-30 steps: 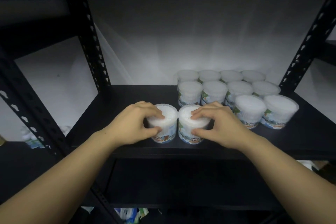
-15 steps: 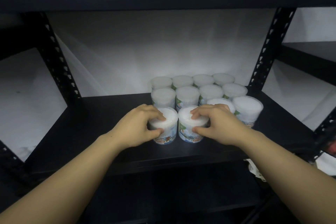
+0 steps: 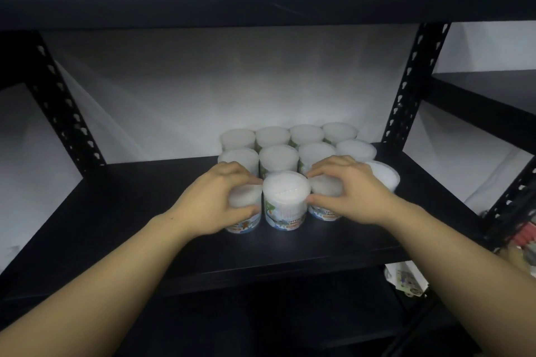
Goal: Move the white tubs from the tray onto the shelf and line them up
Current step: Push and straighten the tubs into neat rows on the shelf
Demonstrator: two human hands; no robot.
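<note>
Several white tubs with coloured labels stand in rows on the black shelf (image 3: 130, 217), toward its right half. In the front row, my left hand (image 3: 214, 203) grips the leftmost tub (image 3: 245, 213) from above and the side. A middle front tub (image 3: 285, 200) stands free between my hands. My right hand (image 3: 351, 191) is closed around the tub (image 3: 326, 197) just right of it. A further front tub (image 3: 384, 177) shows behind my right hand. Two more rows of tubs (image 3: 278, 158) stand behind, close to the wall. No tray is visible.
Perforated black uprights stand at the back left (image 3: 63, 107) and back right (image 3: 406, 90). The upper shelf board (image 3: 261, 0) hangs low overhead. A neighbouring shelf (image 3: 487, 95) lies to the right, and packaged goods (image 3: 406, 278) sit at the lower right.
My right hand has left the tub it held and moved right onto the neighbouring one, so the middle tub now stands uncovered. My left hand keeps its tub. The view shifted left.
</note>
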